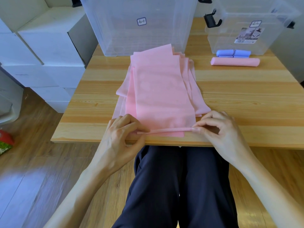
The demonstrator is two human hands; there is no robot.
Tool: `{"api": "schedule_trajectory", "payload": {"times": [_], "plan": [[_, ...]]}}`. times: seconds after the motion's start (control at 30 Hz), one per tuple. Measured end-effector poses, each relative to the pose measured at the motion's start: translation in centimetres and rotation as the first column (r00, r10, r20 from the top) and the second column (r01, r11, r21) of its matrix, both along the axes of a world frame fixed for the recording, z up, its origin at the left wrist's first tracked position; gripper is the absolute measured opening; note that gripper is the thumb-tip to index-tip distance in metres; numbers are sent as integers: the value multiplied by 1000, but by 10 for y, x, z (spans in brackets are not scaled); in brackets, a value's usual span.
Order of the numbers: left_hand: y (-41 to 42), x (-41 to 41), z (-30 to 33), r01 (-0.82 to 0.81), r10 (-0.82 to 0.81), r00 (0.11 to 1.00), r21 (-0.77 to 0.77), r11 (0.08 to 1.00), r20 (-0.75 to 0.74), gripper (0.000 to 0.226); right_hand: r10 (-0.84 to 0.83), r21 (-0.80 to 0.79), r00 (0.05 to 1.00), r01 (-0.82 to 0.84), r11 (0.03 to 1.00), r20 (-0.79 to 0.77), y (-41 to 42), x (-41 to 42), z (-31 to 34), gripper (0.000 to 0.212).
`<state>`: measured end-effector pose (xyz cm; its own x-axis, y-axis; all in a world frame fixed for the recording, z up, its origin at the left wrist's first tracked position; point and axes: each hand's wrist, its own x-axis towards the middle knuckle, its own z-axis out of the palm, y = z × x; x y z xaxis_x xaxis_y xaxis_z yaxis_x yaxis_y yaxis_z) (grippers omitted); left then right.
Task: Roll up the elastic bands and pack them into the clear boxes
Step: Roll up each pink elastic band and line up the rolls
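A pile of flat pink elastic bands (158,83) lies lengthwise on the wooden table (246,96). The near end of the top band is curled into a thin roll (167,130) close to the table's front edge. My left hand (123,134) pinches the roll's left end. My right hand (218,129) pinches its right end with the fingertips. Two clear boxes stand at the back: a large one (139,25) in the middle and a smaller one (246,25) at the right. A finished pink roll (235,61) and blue rolls (233,53) lie in front of the smaller box.
White cartons (44,51) are stacked left of the table. A red and green bag (5,142) sits on the wooden floor at the far left. My legs in dark trousers (177,186) are under the table's front edge.
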<state>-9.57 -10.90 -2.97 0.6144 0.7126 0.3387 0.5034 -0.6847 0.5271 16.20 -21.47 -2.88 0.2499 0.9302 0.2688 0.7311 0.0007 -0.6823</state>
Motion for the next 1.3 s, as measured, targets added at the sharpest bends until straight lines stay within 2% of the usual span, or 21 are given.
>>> {"api": "schedule_trajectory", "payload": {"times": [0.1, 0.2, 0.47, 0.63, 0.7, 0.77, 0.83, 0.9, 1.07, 1.2, 1.3], "plan": [[5, 2, -2, -27, 27, 999, -10, 1000, 18, 10, -22, -2, 1000, 22, 1000, -3, 2, -2, -1, 4], [10, 3, -4, -47, 48, 998, -31, 998, 30, 19, -3, 0, 1000, 3, 1000, 14, 1, -2, -1, 2], [11, 3, -4, -49, 49, 999, -25, 998, 7, 15, 25, 9, 999, -25, 1000, 26, 7, 1, -1, 24], [8, 0, -1, -26, 27, 999, -17, 1000, 21, 3, 51, -71, 997, -47, 996, 57, 5, 4, 1, 8], [9, -1, -2, -18, 18, 1000, 8, 1000, 12, 4, 39, -61, 998, -37, 997, 40, 4, 2, 1, 8], [10, -1, -5, -29, 29, 1000, 37, 999, 5, 14, 26, -43, 998, -23, 999, 65, 3, 2, 0, 7], [11, -2, -7, -33, 33, 999, 46, 998, 11, 22, 20, -36, 998, -18, 999, 62, 2, 3, 0, 14], [11, -2, -7, -31, 31, 999, 18, 999, 21, 21, 19, -32, 999, -18, 999, 39, 2, 3, 1, 22], [14, -3, -2, 3, -3, 1000, -2, 1000, 3, 21, 63, -91, 995, -56, 994, 79, 5, 7, 4, 17], [12, -6, 1, 39, -39, 999, -17, 999, -13, 5, 55, -120, 998, -55, 991, -1, 4, 8, 7, 5], [10, -6, -2, 28, -28, 999, -2, 1000, -22, 9, 40, -73, 998, -44, 996, -49, 4, 5, 7, 4]]}}
